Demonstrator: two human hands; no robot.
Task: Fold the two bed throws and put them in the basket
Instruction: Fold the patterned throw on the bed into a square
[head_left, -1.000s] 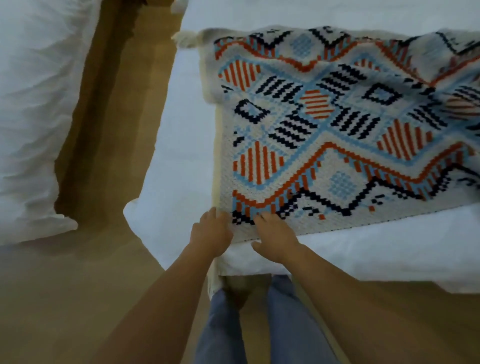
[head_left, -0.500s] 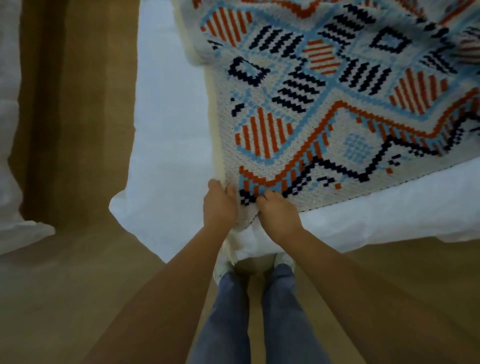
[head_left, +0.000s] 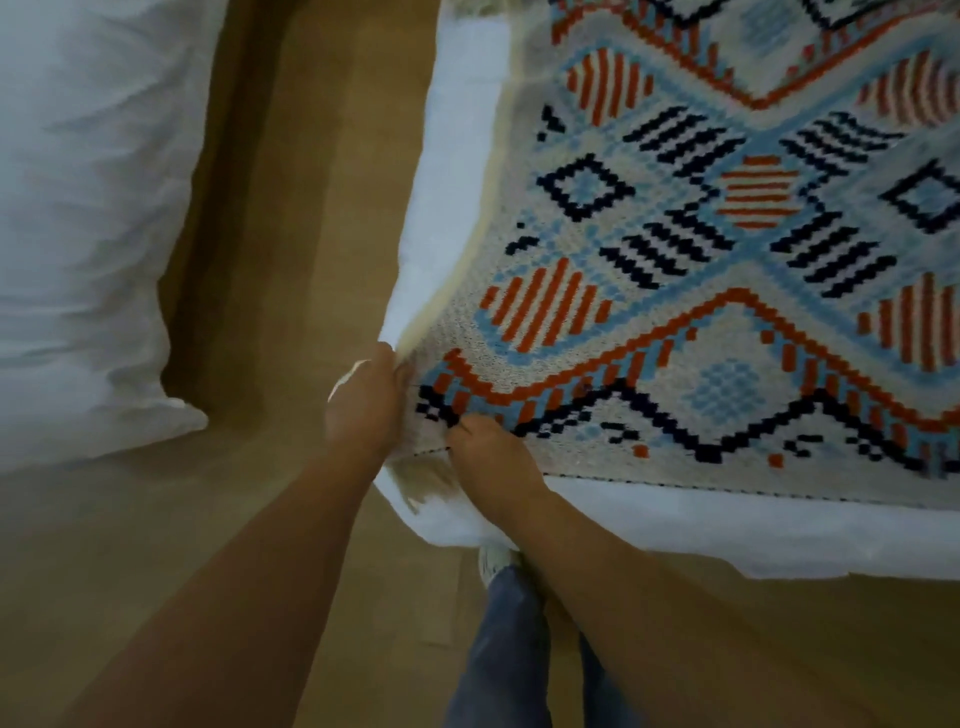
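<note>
Both hands grab the near left corner of the throw (head_left: 727, 291): left hand (head_left: 366, 405), right hand (head_left: 491, 457), fingers curled on it.

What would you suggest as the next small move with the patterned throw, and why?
Probably lift this corner and carry it across: the left hand and right hand grip the near corner of the cream woven geometric-patterned throw, lying flat, unfolded, on the white bed.
</note>
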